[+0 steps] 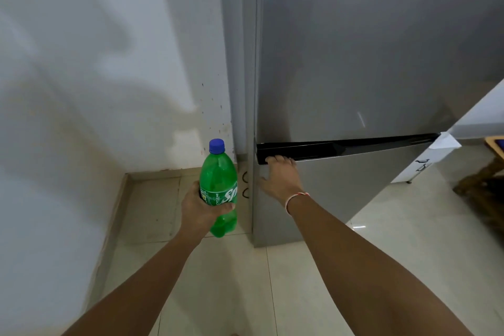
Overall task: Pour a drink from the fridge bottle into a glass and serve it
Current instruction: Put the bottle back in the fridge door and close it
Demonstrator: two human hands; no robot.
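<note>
A green plastic bottle (218, 180) with a blue cap stands upright in my left hand (200, 209), which grips it around the label, low and left of the fridge. The grey fridge (368, 63) fills the upper right, both doors looking shut. My right hand (281, 177) lies flat on the top left corner of the lower door (341, 185), fingertips at the black handle recess between the two doors. No glass is in view.
A white wall (95, 90) runs along the left, meeting the pale tiled floor (300, 281). A white cabinet (425, 163) stands to the right of the fridge, and dark wooden furniture (485, 185) sits at the far right edge.
</note>
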